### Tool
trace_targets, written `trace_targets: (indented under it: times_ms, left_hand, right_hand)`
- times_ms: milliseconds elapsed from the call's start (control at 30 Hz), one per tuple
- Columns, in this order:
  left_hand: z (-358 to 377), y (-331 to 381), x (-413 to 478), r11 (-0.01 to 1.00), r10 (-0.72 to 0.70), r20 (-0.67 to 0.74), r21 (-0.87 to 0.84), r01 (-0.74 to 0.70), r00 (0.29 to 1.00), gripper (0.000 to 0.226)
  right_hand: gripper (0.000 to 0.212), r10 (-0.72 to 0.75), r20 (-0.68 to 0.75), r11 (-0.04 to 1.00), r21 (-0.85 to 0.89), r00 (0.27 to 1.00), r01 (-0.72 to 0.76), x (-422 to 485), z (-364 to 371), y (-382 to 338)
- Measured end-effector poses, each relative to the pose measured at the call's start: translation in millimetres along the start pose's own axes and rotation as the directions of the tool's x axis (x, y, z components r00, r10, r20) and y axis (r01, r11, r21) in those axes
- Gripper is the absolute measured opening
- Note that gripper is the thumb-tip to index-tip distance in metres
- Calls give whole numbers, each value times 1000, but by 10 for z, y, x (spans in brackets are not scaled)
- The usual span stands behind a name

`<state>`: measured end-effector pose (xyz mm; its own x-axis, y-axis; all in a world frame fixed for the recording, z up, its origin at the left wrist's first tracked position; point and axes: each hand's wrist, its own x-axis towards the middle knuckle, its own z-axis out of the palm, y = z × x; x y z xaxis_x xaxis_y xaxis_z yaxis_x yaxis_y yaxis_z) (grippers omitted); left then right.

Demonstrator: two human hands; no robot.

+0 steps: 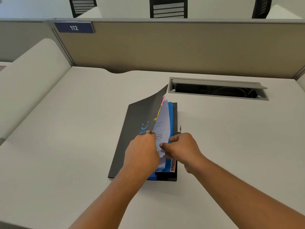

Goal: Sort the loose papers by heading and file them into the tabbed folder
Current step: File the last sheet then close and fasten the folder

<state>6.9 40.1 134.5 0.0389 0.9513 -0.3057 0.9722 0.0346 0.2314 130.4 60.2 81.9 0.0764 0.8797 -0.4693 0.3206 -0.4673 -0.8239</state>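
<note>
A dark grey tabbed folder (137,116) with a blue smiley logo lies on the white desk (66,146), its front cover lifted. My left hand (142,152) grips the cover's free edge and holds it raised. Under the cover sit white printed papers (162,128) on blue dividers (170,109), with pink and yellow tabs along the far edge and a pink handwritten tab (172,165) near me. My right hand (180,145) pinches the near right edge of the white papers with thumb and fingers.
An open grey cable tray (217,88) is sunk into the desk behind and right of the folder. A beige partition (181,47) with a "112" plate (74,27) closes the back. Black chairs stand beyond it. A neighbouring desk lies to the left.
</note>
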Motion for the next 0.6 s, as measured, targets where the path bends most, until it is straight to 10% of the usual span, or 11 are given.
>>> trace_targets:
  times_ms: [600]
  left_hand:
    - [-12,-6,81,999,22,-85,-27,-25,996,51]
  right_hand:
    - [28,-92,-76,983,-166,993,79,71,114,-118]
